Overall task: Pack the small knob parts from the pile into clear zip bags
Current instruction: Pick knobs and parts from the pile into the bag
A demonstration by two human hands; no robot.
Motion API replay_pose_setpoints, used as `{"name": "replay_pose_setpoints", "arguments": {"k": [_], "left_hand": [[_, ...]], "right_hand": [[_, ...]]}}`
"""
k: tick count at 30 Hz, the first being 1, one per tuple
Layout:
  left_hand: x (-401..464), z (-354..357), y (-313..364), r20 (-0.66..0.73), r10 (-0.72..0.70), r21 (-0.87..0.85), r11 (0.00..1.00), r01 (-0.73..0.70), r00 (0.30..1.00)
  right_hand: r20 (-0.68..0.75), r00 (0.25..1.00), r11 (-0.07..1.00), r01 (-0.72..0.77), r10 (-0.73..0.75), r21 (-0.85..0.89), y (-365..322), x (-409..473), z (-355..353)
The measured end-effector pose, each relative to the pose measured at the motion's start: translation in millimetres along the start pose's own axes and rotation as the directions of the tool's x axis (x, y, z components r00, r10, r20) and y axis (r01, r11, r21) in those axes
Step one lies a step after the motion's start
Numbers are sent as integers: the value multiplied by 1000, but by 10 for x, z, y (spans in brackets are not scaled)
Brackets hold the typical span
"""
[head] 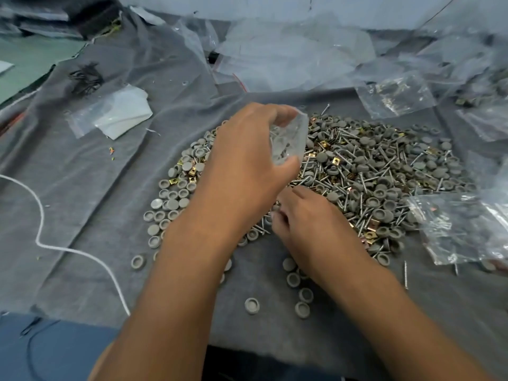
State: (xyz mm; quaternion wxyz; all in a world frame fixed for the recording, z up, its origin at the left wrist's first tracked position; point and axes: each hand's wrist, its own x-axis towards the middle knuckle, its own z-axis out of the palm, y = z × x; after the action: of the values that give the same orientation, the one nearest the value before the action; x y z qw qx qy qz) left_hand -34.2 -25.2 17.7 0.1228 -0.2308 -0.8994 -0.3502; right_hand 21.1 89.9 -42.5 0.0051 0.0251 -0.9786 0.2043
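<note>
The left hand (247,149) pinches a clear zip bag (288,138) between thumb and curled fingers (283,111), holding it upright above the near-left part of the pile (371,171). A few small parts show through the bag; their count cannot be told. The right hand (305,215) lies low at the near edge of the pile, fingers curled toward the knobs (170,204). Whether it grips any part cannot be told, since the fingertips are hidden under the hand.

The pile sits mid-desk on a grey cloth (82,174) and is mixed: grey knobs, screws (365,188) and brass clips (335,160). Loose knobs trail from the pile toward the near edge of the desk.

Filled bags (461,229) lie at the right edge, and another bag (395,97) with screws lies toward the far right corner. A heap of empty bags (288,59) lies along the far edge. A flat bag (110,114) with a white card rests at the left, with dark bands (85,78) beyond it. A white cord (41,215) runs along the near-left side.

Judgement: a few bags are done and one is being filled. The pile is large, so most of the task remains.
</note>
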Motion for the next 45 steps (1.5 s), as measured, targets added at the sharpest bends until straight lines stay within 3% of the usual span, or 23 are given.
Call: {"name": "replay_pose_setpoints", "arguments": {"k": [5,9,12,17,22,26,38,42,45], "left_hand": [[7,9,1,-5,17,1,1000,-17,1000],[8,4,-15,-11,23,-14,1000,-23,1000],[10,-7,-26,-21,19,-15,1000,-19,1000],[5,11,-23,-23,34,6,999,-34,999],[11,10,-20,-36,15,-3,1000,-16,999],[-11,-9,-9,-15,11,-25,1000,-11,1000],[1,25,-21,10,12,17,1000,-12,1000],[-9,24,22,18,8,30,1000,-9,1000],[-27,40,80,38,25,63,998,-27,999]], "right_hand": [[-160,981,983,134,-113,126,106,17,-24],[-314,948,957,140,-56,254,248,31,-126],[-244,969,958,98,-31,270,322,23,-112],[-46,999,994,11,-6,107,260,35,65],[-115,993,985,56,-38,162,259,15,62],[14,1000,992,16,-18,124,275,-12,65],[-66,990,974,-106,122,199,247,-39,-78],[-260,948,958,-116,186,262,439,-145,-457],[-451,881,949,10,140,314,465,-239,-707]]}}
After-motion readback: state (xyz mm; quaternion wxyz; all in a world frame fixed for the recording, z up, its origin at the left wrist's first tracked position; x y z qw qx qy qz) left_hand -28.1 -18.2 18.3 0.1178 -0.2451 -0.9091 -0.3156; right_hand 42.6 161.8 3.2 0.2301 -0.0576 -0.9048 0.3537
